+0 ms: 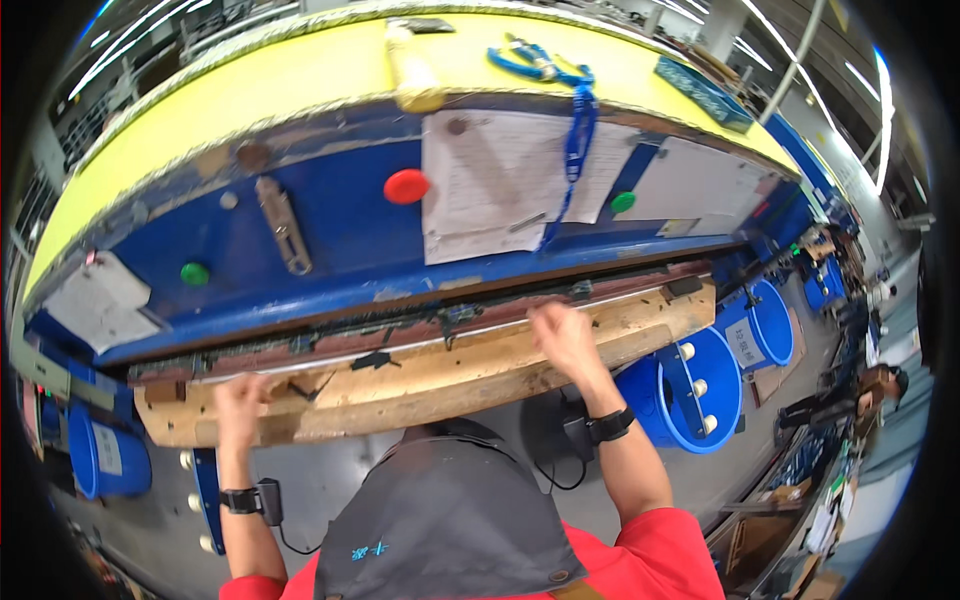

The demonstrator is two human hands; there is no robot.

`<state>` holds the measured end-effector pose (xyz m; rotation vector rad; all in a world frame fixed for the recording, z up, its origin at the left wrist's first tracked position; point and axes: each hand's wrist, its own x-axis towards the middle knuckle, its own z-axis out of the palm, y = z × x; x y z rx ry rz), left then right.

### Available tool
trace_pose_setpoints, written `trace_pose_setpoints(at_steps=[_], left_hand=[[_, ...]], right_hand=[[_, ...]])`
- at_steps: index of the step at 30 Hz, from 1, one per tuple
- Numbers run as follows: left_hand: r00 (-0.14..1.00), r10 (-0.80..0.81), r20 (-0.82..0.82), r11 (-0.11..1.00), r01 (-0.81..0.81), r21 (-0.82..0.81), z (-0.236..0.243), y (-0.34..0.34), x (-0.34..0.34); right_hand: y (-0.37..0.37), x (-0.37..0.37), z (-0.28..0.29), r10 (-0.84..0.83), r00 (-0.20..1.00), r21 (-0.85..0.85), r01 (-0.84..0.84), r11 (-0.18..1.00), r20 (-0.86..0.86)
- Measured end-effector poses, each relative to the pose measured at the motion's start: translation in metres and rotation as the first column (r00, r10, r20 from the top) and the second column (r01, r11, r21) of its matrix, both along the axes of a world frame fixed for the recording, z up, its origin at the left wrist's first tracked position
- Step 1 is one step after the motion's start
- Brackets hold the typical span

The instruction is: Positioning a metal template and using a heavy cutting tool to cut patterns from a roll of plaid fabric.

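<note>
Head view: at lower ctr a dark gray apron (440,520) w/ small blue stitching is seen, flanked by red sleeves (668,558). A black wristband (610,427) is worn on the R wrist, another on the L.

The L hand (243,400) is held over the L end of a wooden board (430,385), mid-frame; its fingers are curled in, but whether anything is pinched can't be made out. The R hand (563,335) is held R of ctr, at the board's far side, thumb & fingers drawn together; whether anything is gripped is too blurred to say. Along that far side, btwn the hands, a thin pale strip (488,329) is seen, backed by a reddish bar (640,287). Dark scraps (371,360) are scattered on the board.

A blue bin (728,385) is placed R of the board, w/ a white-knobbed blue bracket (683,385) across it; another blue bin (135,472) is at lower left.

Beyond, papers (480,190) & a red magnet (406,186) are fixed to a blue panel (345,235), upper ctr. Above it, a bottle (414,70) & blue lanyard (580,130) are set on a yellow shelf (270,75). At far right a person (868,395) is seen.
</note>
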<state>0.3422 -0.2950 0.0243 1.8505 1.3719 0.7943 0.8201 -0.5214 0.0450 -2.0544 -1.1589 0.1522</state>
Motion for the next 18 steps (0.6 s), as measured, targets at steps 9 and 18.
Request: trace_pose_setpoints(at_steps=[9, 18], left_hand=[[0.987, 0.141, 0.076, 0.897, -0.160, 0.413, 0.123, 0.091, 0.029], [0.977, 0.212, -0.010, 0.964, -0.207, 0.169, -0.010, -0.024, 0.019]], right_hand=[[0.040, 0.087, 0.137, -0.126, 0.992, 0.313, 0.121, 0.942, -0.006], [-0.056, 0.061, 0.002, -0.194, 0.972, 0.052, 0.189, 0.981, 0.135]])
